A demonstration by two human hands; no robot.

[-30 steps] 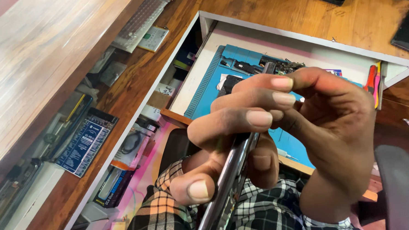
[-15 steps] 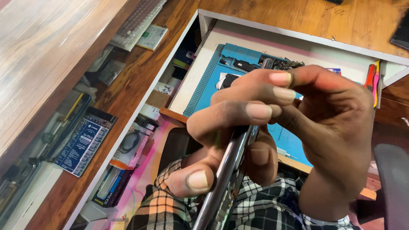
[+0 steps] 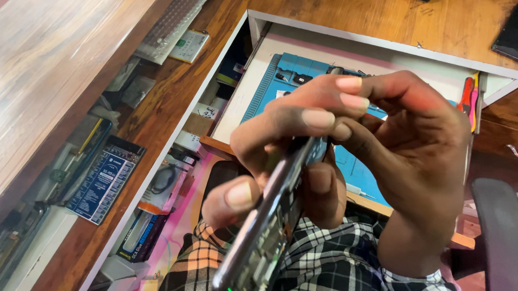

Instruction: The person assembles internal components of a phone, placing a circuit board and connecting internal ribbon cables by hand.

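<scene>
A dark smartphone (image 3: 262,244) is held close up and edge-on, running from the lower middle up toward the centre. My left hand (image 3: 244,198) grips its lower part from beneath, thumb on the near side and fingers behind. My right hand (image 3: 410,139) comes in from the right and curls over the phone's upper end, fingertips pressed on its edge. Both hands hover above my lap in a plaid shirt (image 3: 334,264).
An open drawer (image 3: 382,41) holds a blue work mat (image 3: 294,74) with small parts and red and yellow tools (image 3: 471,95). A keyboard (image 3: 169,21), a blue card (image 3: 100,182), another dark phone (image 3: 513,32) and a chair armrest (image 3: 504,233) surround it.
The phone's upper end has drifted slightly up and to the right, with its lower end swinging left. Both hands keep the same grip.
</scene>
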